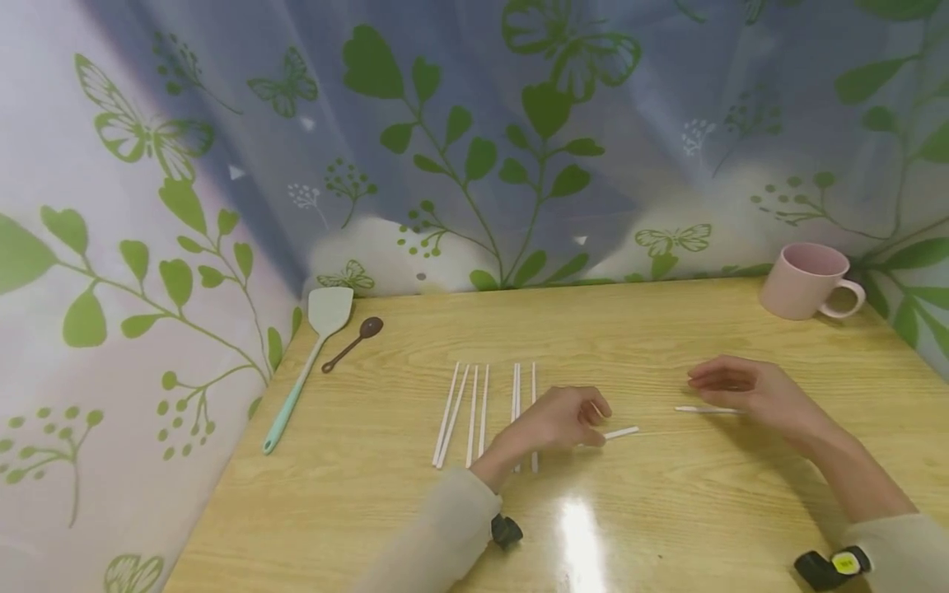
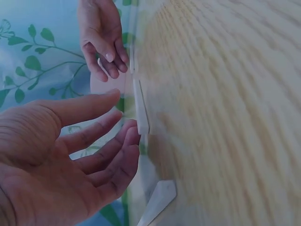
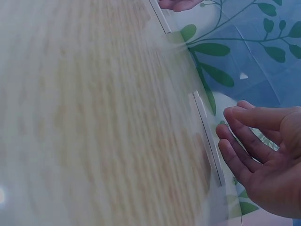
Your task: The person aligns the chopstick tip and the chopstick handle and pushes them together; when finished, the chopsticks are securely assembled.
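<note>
Two white chopsticks lie apart on the table's right half. Over the left one (image 1: 621,432) hovers my left hand (image 1: 552,424), its fingers loosely bent. In the left wrist view the left palm (image 2: 51,174) faces in and nothing is gripped; the fingertips are close to a chopstick (image 2: 141,106). My right hand (image 1: 767,403) hangs over the other chopstick (image 1: 704,409) and partly covers it. Its relaxed fingers (image 3: 249,153) stand beside that chopstick (image 3: 208,139) in the right wrist view, holding nothing. Several more chopsticks (image 1: 448,412) lie lengthwise left of the left hand, partly hidden by its wrist.
A pale green spatula (image 1: 300,379) and a small brown spoon (image 1: 359,339) lie at the table's left. A pink mug (image 1: 797,288) stands in the far right corner. Patterned curtain (image 1: 460,148) hangs along the back and left edges of the wooden table (image 1: 593,329).
</note>
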A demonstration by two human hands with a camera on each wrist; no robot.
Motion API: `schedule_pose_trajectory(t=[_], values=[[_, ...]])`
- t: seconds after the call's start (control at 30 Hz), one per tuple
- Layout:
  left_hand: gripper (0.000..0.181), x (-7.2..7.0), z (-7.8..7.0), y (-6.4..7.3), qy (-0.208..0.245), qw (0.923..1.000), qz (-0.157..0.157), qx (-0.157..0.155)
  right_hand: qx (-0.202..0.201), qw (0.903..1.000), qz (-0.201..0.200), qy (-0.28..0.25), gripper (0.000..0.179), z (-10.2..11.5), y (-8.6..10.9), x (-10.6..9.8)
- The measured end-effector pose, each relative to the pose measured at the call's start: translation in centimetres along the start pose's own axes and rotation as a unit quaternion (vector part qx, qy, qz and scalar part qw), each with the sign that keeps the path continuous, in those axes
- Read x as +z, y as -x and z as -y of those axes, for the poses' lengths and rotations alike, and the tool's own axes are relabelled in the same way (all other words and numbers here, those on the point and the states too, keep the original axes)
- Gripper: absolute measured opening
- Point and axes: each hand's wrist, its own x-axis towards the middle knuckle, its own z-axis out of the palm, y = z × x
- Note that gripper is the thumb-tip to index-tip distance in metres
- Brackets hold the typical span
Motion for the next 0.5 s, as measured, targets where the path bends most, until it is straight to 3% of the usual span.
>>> schedule_pose_trajectory(t=[0.27,0.5], values=[[0.034,0.8,-0.2,-0.5,-0.012,0.9998,-0.003,-0.014,0.037,0.9991,0.007,0.022,0.041,-0.6,0.7,-0.5],[0.035,1.3,-0.8,-0.9,-0.051,0.9983,-0.006,-0.028,0.024,0.9981,0.024,0.053,0.037,-0.7,0.6,-0.2]])
